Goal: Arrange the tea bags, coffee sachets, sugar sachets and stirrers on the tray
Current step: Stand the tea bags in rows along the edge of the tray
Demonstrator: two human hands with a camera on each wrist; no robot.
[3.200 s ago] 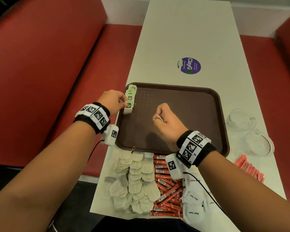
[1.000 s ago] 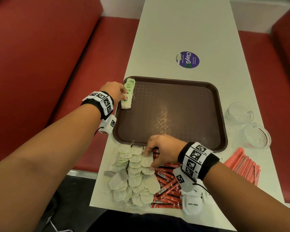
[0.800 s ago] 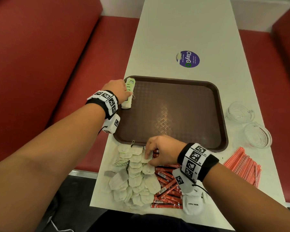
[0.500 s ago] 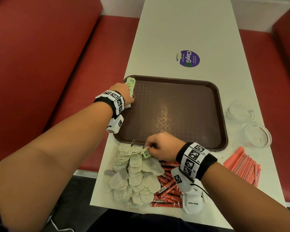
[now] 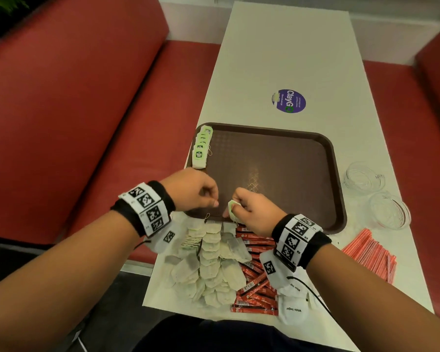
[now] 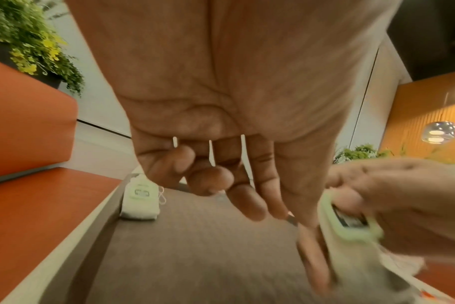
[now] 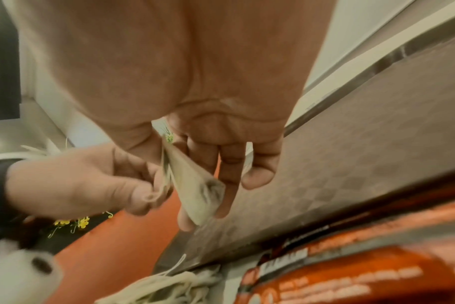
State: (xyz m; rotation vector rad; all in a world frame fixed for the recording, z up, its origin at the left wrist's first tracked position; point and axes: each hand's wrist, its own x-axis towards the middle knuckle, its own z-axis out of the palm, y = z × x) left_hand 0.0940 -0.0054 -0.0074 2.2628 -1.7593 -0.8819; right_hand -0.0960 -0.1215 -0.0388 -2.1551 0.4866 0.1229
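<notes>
A brown tray point(image 5: 290, 158) lies on the white table, with a stack of green-tagged tea bags point(image 5: 201, 148) at its far left corner. Over the tray's near edge my right hand point(image 5: 235, 209) pinches one tea bag point(image 7: 195, 195) by its top, green tag point(image 5: 231, 207) showing. My left hand point(image 5: 214, 203) is right beside it, fingers curled, thumb and fingertips pinching the bag's edge point(image 6: 351, 242). Loose tea bags point(image 5: 214, 262) are piled on the table in front of the tray, with red coffee sachets point(image 5: 254, 288) and white sugar sachets point(image 5: 292, 306) to their right. Orange stirrers point(image 5: 368, 257) lie at the right.
Two small glass bowls point(image 5: 363, 176) point(image 5: 389, 212) stand on the table right of the tray. A purple sticker point(image 5: 288, 100) sits beyond the tray. Red benches point(image 5: 87, 123) flank the table on both sides.
My right hand picked a tea bag off the pile and raised it over the tray's near edge. My left hand left the stack at the tray corner and came back to meet it.
</notes>
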